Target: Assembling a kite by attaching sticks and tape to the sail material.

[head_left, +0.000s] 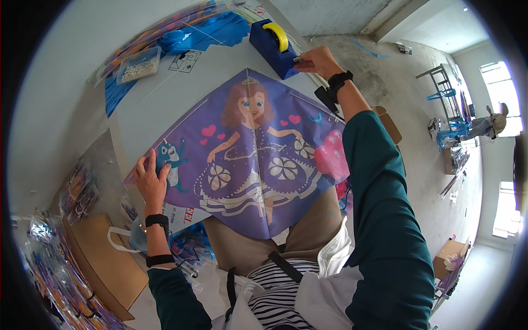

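A purple diamond-shaped kite [231,159] printed with a princess figure lies over the table edge and my lap. Thin rods run along its upper edges, with a crease down its middle. My left hand [149,179] rests on the kite's left corner, fingers spread beside a blue printed animal. At the far side, my right hand [319,61] pinches at the near end of a dark blue tape dispenser [269,47] with a yellow roll. The tape at its fingertips is small and hard to see.
On the white table [151,104] are a clear tub of small white pieces [138,65] and blue streamers [214,30]. Bundles of packaged kites [60,264] and a cardboard sheet [99,258] are at lower left. Another person [489,124] is far right, near a metal rack [443,91].
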`<action>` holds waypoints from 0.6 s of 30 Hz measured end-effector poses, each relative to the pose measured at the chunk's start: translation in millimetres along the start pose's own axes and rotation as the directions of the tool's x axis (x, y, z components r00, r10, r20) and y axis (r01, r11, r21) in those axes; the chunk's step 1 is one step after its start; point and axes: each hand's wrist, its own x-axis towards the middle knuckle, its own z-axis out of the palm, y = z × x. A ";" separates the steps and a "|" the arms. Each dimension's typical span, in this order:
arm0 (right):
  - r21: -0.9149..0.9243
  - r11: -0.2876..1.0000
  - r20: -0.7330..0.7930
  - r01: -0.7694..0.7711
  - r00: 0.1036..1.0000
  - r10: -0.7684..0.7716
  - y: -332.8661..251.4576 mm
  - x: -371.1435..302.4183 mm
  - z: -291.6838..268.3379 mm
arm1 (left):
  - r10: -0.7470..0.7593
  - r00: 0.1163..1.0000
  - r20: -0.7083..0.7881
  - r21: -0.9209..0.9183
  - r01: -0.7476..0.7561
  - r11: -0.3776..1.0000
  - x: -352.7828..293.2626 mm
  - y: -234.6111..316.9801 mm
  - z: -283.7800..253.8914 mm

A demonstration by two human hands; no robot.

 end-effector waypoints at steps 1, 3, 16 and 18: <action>0.000 1.000 0.001 -0.002 1.000 0.002 4.1 -2.1 0.0 | -0.001 1.000 0.002 0.001 0.001 1.000 -1.2 -1.2 0.1; 0.153 0.988 0.028 -0.018 1.000 0.013 10.3 -8.1 1.1 | 0.004 1.000 0.005 0.019 -0.004 1.000 -1.3 -2.2 -0.9; -0.167 0.986 -0.184 0.021 0.982 -0.052 36.0 -12.1 7.3 | 0.013 1.000 -0.018 0.008 -0.013 1.000 0.5 4.6 3.3; -0.262 0.964 -0.323 -0.042 0.945 -0.046 34.1 -10.8 18.1 | 0.018 0.999 -0.030 -0.010 -0.019 1.000 -0.3 2.1 2.7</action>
